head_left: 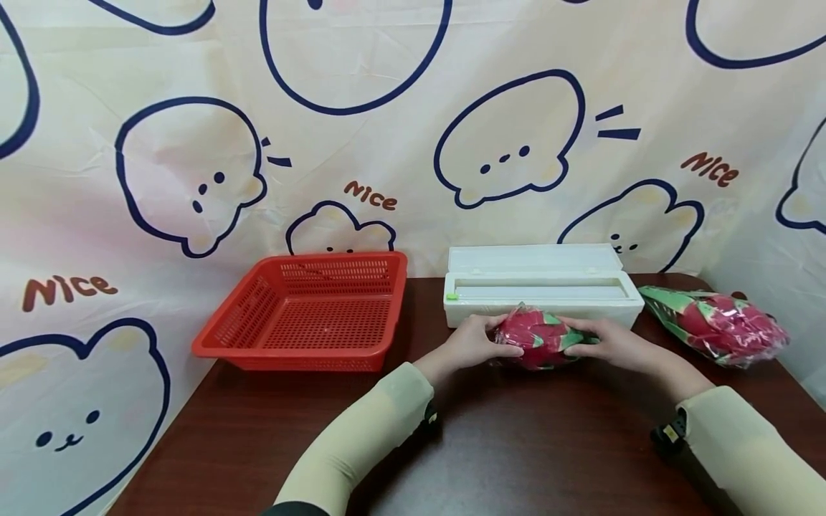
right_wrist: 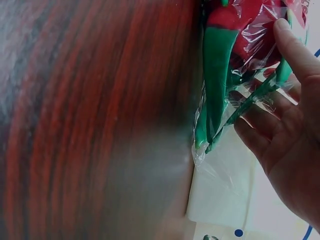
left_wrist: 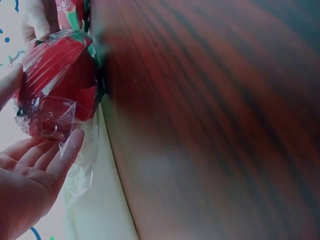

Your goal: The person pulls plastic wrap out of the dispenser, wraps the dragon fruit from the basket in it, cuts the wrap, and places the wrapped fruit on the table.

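A red dragon fruit (head_left: pixel 537 338) with green scales, wrapped in clear plastic film, is held between both hands above the dark table, in front of a white cling film box. My left hand (head_left: pixel 476 342) grips its left end, thumb on the near side and fingers round the far side. At the other end my right hand (head_left: pixel 603 340) holds it likewise, thumb over the film. The left wrist view shows crinkled film on the fruit (left_wrist: pixel 60 85) and loose film below it. In the right wrist view, long green scales (right_wrist: pixel 217 75) stick out under the film.
The white cling film box (head_left: pixel 542 309) stands against the wall with its lid raised and a roll inside. A red plastic basket (head_left: pixel 297 362) sits at the left. Another film-wrapped dragon fruit (head_left: pixel 723 322) lies on the brown table (head_left: pixel 516 437) at the right.
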The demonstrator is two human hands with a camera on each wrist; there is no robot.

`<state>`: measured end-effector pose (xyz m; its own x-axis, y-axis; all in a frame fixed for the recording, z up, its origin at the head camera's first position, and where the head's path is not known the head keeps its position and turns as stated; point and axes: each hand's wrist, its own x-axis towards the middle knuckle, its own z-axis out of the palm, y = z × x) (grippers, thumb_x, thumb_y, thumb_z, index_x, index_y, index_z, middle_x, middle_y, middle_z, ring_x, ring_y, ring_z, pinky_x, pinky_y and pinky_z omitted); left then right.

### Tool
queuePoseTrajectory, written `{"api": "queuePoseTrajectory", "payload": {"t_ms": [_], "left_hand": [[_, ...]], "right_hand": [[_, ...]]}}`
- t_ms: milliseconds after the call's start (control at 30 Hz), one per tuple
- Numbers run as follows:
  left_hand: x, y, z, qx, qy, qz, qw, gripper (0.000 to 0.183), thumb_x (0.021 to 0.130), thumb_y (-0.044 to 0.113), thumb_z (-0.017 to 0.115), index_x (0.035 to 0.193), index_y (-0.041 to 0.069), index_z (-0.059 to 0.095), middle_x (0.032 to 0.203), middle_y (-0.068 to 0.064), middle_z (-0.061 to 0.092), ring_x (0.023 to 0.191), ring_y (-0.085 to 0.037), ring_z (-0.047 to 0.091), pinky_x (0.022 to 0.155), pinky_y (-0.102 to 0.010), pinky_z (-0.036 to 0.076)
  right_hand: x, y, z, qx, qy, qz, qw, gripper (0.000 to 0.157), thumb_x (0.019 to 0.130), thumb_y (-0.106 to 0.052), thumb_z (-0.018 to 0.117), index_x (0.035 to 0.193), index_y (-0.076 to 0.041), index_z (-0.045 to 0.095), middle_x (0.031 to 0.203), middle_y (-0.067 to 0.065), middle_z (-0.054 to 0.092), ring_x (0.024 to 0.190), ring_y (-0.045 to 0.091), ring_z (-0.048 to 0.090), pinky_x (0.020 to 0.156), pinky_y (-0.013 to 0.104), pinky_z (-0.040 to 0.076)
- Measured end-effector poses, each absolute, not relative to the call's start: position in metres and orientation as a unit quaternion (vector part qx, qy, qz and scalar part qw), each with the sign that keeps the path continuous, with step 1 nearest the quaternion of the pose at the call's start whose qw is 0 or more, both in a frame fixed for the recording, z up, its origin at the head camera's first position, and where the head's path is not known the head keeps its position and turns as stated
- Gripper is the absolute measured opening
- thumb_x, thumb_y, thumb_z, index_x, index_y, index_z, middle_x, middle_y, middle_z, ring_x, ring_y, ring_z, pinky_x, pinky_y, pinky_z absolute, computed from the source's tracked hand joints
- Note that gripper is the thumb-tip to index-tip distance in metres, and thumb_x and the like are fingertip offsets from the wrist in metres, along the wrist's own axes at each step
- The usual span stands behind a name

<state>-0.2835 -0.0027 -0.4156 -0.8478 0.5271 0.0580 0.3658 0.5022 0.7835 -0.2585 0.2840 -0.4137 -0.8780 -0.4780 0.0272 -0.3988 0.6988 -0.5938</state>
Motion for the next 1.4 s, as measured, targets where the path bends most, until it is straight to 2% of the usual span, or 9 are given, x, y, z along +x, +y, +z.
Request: {"api": "queuePoseTrajectory", "payload": {"t_ms": [333,567,833,1133,1400], "left_hand": [[-0.281,-0.004,-0.414,0.253,0.861,0.427,0.108,0.073,0.075,0.042,0.083,0.139,0.017,0.055,0.116,0.003,0.068,0.073,-0.010,0.057,0.059,-0.025,0.048],[-0.282,-0.004,-0.415,0.249,0.861,0.431,0.105,0.074,0.076,0.042,0.083,0.139,0.015,0.055,0.118,0.001,0.067,0.074,-0.011,0.054,0.058,-0.024,0.044],[-0.286,-0.007,-0.417,0.260,0.863,0.421,0.106,0.074,0.078,0.041,0.081,0.140,0.013,0.053,0.126,0.000,0.063,0.086,-0.008,0.052,0.073,-0.022,0.044],[-0.289,-0.012,-0.410,0.316,0.887,0.321,0.104,0.081,0.080,0.048,0.077,0.147,0.015,0.044,0.131,-0.004,0.060,0.098,-0.009,0.053,0.084,-0.022,0.047],[-0.289,-0.015,-0.413,0.344,0.887,0.289,0.101,0.082,0.083,0.048,0.075,0.149,0.014,0.040,0.140,-0.006,0.052,0.115,-0.010,0.051,0.097,-0.026,0.042]], "right_hand": [[-0.258,0.285,-0.414,-0.260,0.913,-0.310,0.054,0.063,0.092,-0.032,0.067,0.142,0.000,0.046,0.129,0.016,0.059,0.105,0.022,0.054,0.091,0.039,0.046],[-0.259,0.285,-0.416,-0.250,0.908,-0.330,0.064,0.064,0.092,-0.033,0.067,0.143,-0.001,0.045,0.132,0.019,0.057,0.109,0.025,0.053,0.094,0.049,0.044],[-0.261,0.283,-0.417,-0.244,0.907,-0.336,0.069,0.064,0.093,-0.034,0.066,0.144,-0.002,0.044,0.133,0.019,0.056,0.110,0.026,0.052,0.095,0.052,0.041],[-0.253,0.278,-0.414,-0.213,0.921,-0.322,0.055,0.072,0.086,-0.041,0.073,0.143,-0.004,0.048,0.131,0.022,0.055,0.109,0.032,0.052,0.091,0.056,0.045],[-0.249,0.282,-0.412,-0.215,0.928,-0.301,0.040,0.074,0.082,-0.042,0.076,0.141,-0.005,0.050,0.133,0.023,0.052,0.114,0.037,0.049,0.091,0.060,0.043]]}}
